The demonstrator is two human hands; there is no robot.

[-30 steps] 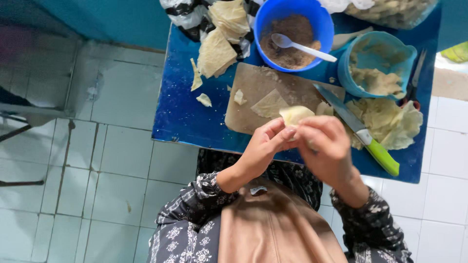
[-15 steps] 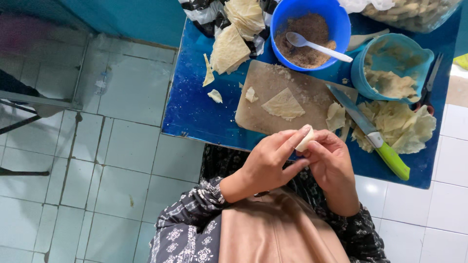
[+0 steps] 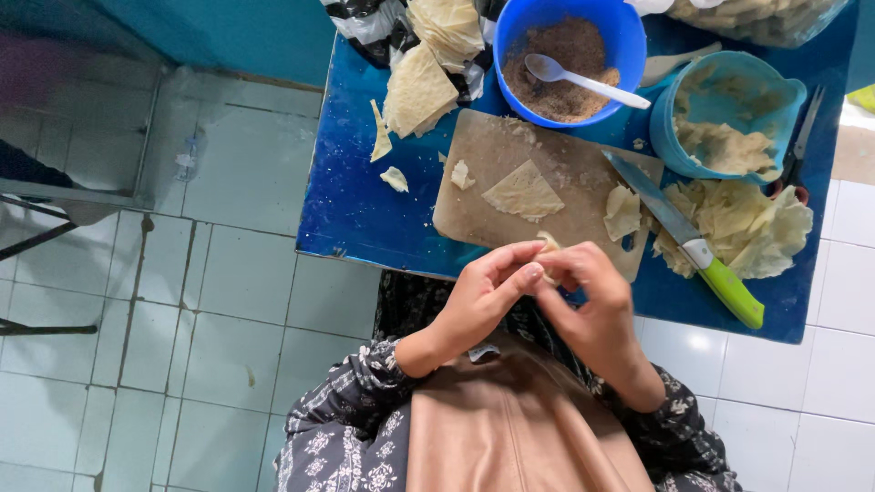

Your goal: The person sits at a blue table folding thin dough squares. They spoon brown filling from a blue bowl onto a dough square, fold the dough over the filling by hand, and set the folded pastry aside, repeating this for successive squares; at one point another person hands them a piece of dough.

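My left hand point(image 3: 478, 296) and my right hand point(image 3: 592, 301) meet over the near edge of the blue table point(image 3: 365, 205). Both pinch a small pale folded wrapper point(image 3: 550, 244), mostly hidden by my fingers. Just beyond lies a wooden cutting board point(image 3: 510, 159) with a flat triangular wrapper point(image 3: 522, 191) on it and a smaller piece point(image 3: 622, 211) at its right end. A knife with a green handle point(image 3: 702, 255) rests across the board's right edge.
A blue bowl point(image 3: 620, 36) of brown filling holds a white spoon point(image 3: 583, 80). A teal tub point(image 3: 729, 132) holds wrapper scraps, with more scraps point(image 3: 756, 223) beside it. A stack of wrappers point(image 3: 424, 77) lies at the back left. White floor tiles point(image 3: 228, 273) surround the table.
My hands have closed further around the wrapper, which now shows less. The view has shifted slightly, so the table appears a little further right and lower.
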